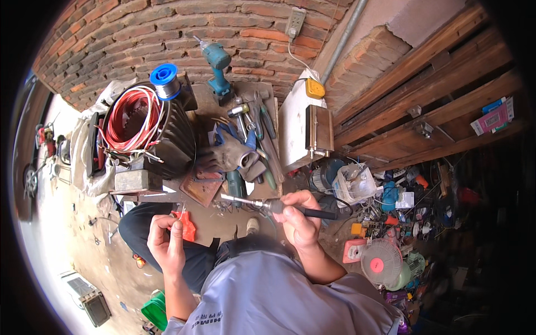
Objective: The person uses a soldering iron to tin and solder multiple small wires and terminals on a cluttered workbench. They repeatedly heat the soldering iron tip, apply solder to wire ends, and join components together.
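Note:
My right hand [301,220] is closed around a soldering iron [273,206], which has a black handle and a pale metal tip pointing left. It hangs in front of my body, near the bench edge. Left of it, my left hand [166,240] is raised over my knee with thumb and forefinger pinched together. What they hold, if anything, is too fine to make out. Ahead of my left hand sits a dark finned motor housing [177,142] with a coil of red and white wires [129,125] on it. A blue-rimmed spool of silvery wire [166,84] rests on top.
A teal cordless drill [216,61], work gloves [231,153], a hammer [239,110] and pliers [267,120] crowd the bench. A white box [293,125] stands right of them. Wooden beams line the right, above heaped parts and a fan [382,262]. A red bag [187,226] lies below.

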Available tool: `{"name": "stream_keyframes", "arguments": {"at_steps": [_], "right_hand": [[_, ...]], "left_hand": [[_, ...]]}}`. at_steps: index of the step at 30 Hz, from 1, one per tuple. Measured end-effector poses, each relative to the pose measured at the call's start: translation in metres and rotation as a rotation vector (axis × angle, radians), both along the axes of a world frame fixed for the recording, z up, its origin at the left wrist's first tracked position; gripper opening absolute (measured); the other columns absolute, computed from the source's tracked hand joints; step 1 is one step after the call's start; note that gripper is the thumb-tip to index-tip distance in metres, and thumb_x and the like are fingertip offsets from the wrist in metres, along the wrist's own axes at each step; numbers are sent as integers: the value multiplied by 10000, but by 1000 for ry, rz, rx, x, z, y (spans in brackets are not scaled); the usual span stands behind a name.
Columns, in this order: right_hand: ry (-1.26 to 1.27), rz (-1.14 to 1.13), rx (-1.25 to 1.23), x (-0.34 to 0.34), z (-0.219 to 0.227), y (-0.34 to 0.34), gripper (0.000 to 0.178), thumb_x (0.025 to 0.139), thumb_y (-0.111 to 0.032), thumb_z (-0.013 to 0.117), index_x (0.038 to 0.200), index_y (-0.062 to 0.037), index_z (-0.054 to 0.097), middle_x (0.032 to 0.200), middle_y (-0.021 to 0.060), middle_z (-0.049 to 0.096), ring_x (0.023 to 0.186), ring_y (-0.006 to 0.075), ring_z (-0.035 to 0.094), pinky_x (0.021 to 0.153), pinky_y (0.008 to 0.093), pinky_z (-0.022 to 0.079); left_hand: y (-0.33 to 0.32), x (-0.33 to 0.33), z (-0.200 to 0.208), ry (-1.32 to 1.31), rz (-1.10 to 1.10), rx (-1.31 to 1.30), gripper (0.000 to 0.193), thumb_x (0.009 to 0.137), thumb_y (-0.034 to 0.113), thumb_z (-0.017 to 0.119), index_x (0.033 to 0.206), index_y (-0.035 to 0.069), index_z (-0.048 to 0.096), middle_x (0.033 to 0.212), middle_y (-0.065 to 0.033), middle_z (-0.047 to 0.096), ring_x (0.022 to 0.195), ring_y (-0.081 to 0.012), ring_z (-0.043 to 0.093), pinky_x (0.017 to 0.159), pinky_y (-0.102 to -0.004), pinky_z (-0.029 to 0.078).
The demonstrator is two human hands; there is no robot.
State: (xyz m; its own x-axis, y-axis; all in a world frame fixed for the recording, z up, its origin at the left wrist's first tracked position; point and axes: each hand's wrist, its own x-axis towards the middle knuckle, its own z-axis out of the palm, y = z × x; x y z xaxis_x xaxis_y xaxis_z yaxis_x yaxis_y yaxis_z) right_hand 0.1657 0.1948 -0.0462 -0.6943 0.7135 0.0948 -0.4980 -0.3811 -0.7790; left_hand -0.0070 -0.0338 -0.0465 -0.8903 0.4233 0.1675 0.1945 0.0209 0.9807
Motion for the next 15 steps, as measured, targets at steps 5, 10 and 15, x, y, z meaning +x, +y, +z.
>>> {"name": "stream_keyframes", "arguments": {"at_steps": [5,10,15], "right_hand": [[28,-40,38,4,-9,-9,183,1003,-22,658,1163,-9,571,888,99,648,753,138,580,690,300,476],[-6,-60,48,13,-8,-24,176,991,-12,696,1135,-8,596,884,56,663,759,91,596,695,250,488],[16,-59,44,27,-8,-33,172,985,-34,719,1123,-14,619,886,35,676,768,71,609,699,229,497]], "left_hand": [[8,16,-1,-44,-99,10,74,982,1,708,946,-24,649,961,-55,600,866,-113,557,800,-238,449],[14,27,-1,-79,-149,21,86,971,4,725,930,-26,657,909,-51,594,736,-96,567,704,-236,458],[12,40,1,-56,-181,68,97,991,-14,697,919,-23,632,935,-48,582,666,-72,590,570,-213,473]]}}
